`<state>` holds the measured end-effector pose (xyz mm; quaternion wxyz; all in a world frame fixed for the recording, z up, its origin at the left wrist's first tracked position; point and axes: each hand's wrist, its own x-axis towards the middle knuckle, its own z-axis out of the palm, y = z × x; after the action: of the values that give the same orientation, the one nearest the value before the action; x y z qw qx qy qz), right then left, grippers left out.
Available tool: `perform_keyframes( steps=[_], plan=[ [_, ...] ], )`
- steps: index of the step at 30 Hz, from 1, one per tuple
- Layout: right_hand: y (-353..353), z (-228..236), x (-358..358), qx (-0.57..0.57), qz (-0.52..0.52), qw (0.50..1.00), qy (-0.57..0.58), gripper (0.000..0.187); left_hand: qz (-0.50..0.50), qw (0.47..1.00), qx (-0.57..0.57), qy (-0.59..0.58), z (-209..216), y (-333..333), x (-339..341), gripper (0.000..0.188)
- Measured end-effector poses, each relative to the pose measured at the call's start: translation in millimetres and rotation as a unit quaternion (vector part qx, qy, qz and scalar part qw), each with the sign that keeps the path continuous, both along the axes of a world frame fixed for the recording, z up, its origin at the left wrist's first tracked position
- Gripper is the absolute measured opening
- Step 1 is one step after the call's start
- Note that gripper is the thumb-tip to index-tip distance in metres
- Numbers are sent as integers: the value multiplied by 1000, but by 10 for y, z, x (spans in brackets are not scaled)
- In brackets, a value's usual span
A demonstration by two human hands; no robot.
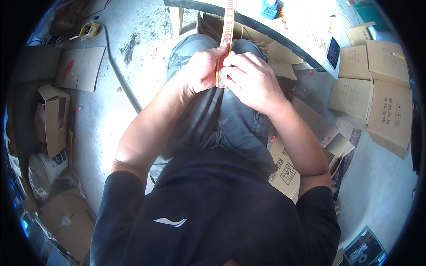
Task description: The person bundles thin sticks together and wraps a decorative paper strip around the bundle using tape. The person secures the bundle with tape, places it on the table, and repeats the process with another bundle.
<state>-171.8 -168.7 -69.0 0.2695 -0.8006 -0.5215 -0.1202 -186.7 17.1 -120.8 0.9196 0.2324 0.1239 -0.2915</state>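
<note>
A long, narrow red-and-yellow printed strip [228, 26] runs from the top of the view down over my knees. My left hand [205, 70] is closed on its left edge near the lower end, with the thumb lying along it. From the other side, my right hand [256, 80] pinches the strip with bent fingers, their tips against its printed face. Both hands are above my lap, close together. The fingers under the strip are hidden.
A white-topped table [306, 31] with a dark edge lies ahead, holding a blue tape dispenser [269, 9] and a phone [333, 52]. An open carton [279, 52] sits beneath. Cardboard boxes [388, 102] stand right, another carton [57, 119] left. A hose [120, 73] crosses the floor.
</note>
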Motion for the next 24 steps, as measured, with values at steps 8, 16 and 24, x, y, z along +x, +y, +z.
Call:
perform_keyframes(
  steps=[8,16,24],
  plan=[
    [-3,-65,6,7,5,999,-38,8,-20,999,-15,-29,-193,91,24,43],
    [6,30,-17,-1,-6,1000,13,15,13,999,34,31,87,-9,-9,45],
    [10,12,-27,-5,-2,1000,23,15,-8,999,18,32,2,16,27,45]
  ],
)
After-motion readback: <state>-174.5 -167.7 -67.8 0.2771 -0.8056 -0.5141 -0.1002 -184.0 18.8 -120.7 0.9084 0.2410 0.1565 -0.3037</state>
